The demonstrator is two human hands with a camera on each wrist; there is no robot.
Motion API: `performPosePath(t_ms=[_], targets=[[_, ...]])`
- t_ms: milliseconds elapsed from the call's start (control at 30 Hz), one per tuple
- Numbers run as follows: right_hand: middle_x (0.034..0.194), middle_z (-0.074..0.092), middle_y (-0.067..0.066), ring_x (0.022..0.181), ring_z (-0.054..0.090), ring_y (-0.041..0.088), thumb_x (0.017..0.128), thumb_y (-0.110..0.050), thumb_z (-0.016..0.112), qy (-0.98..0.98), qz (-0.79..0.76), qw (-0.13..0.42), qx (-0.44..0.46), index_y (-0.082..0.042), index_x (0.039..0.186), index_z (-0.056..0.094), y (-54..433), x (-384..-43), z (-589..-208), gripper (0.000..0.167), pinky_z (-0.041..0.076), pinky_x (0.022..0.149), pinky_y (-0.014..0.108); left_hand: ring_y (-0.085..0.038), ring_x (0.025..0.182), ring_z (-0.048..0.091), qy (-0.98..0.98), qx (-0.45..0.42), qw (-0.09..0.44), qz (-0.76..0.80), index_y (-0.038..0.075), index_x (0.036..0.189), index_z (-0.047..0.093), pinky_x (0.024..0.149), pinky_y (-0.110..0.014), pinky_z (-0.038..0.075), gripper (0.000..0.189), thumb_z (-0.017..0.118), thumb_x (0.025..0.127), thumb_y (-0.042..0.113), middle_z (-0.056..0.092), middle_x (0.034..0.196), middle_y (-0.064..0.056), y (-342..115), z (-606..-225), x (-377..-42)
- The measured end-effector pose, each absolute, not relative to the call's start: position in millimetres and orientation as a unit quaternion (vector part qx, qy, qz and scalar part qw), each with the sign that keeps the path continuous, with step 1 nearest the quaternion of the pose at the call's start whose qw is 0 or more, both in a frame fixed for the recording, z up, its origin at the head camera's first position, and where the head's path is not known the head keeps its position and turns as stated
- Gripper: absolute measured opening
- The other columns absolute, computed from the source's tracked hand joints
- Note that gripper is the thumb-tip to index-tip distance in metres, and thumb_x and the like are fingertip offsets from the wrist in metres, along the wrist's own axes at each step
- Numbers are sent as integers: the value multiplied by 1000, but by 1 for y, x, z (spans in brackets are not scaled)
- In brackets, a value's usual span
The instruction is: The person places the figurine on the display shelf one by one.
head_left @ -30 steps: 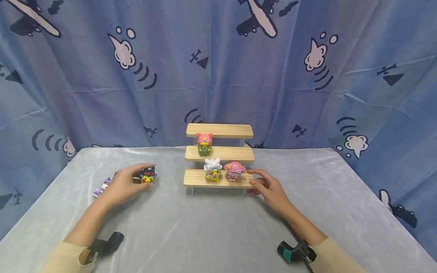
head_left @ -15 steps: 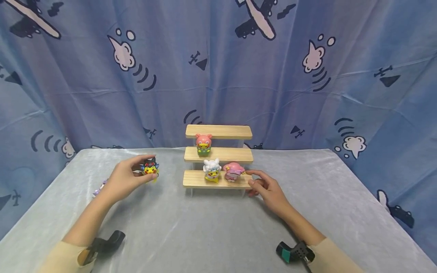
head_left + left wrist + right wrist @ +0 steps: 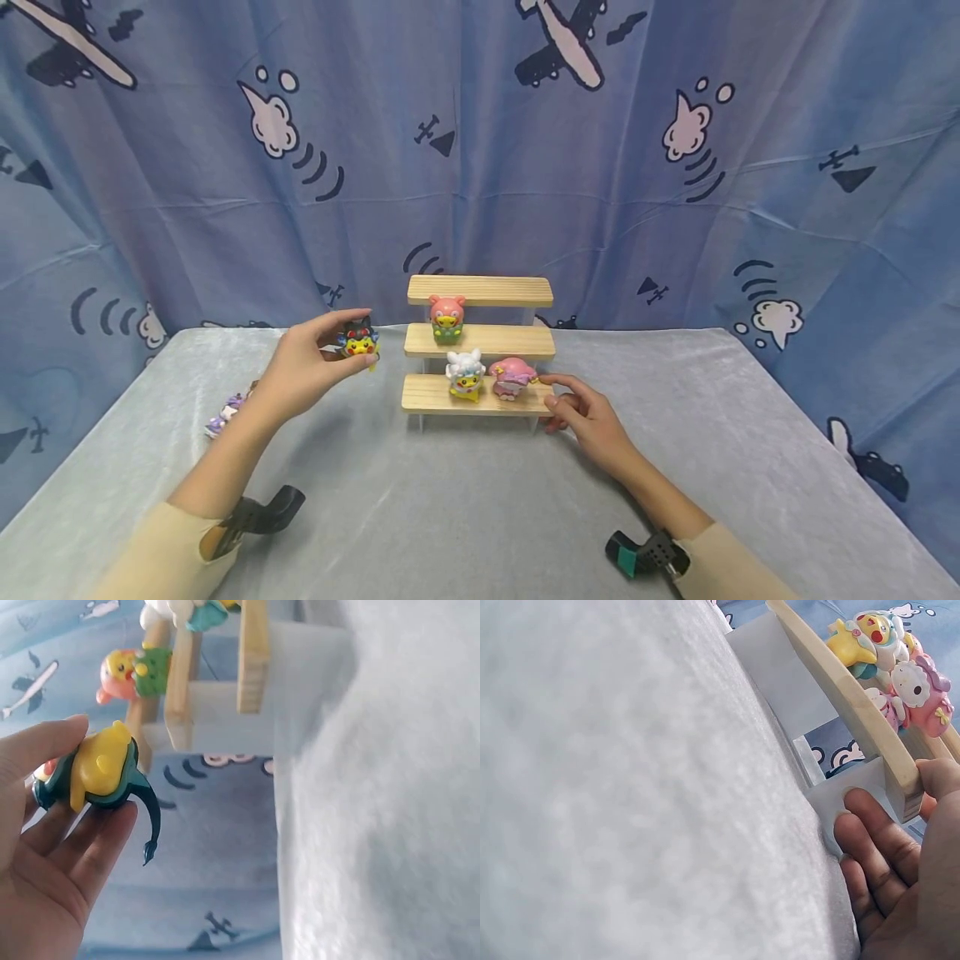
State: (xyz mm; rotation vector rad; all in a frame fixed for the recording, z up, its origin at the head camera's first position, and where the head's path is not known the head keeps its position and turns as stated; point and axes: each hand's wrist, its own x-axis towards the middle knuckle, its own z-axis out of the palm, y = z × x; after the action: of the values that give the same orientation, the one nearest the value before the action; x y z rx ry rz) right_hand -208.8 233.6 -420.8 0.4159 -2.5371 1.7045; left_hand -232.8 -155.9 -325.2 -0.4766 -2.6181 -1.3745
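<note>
Several fingers and the thumb of the left hand pinch a dark-clad yellow figurine, raised upright above the surface to the left of the wooden stand; its thin dark tail sticks out in the left wrist view; the right hand holds the right end of the lowest plank, thumb against the wood, lower fingers loosely bent beneath; near that end stands a pink figurine, with a white-hooded figurine just beside it on the left; the middle plank bears a pink-hooded figurine in green; a purple-and-white figurine is on the surface, partly hidden by the left forearm; a blue printed curtain hangs behind.
</note>
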Motion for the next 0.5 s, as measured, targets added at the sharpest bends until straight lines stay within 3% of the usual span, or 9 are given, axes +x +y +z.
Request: performPosePath(t_ms=[500], targets=[[92, 74, 22, 75, 71, 14, 104, -21, 57, -824, 550, 28, 134, -5, 138, 56, 234, -209, -421, 38, 59, 73, 29, -25, 99, 73, -851, -212, 102, -470, 16, 141, 60, 83, -36, 62, 61, 83, 85, 18, 69, 127, -8, -109, -297, -240]])
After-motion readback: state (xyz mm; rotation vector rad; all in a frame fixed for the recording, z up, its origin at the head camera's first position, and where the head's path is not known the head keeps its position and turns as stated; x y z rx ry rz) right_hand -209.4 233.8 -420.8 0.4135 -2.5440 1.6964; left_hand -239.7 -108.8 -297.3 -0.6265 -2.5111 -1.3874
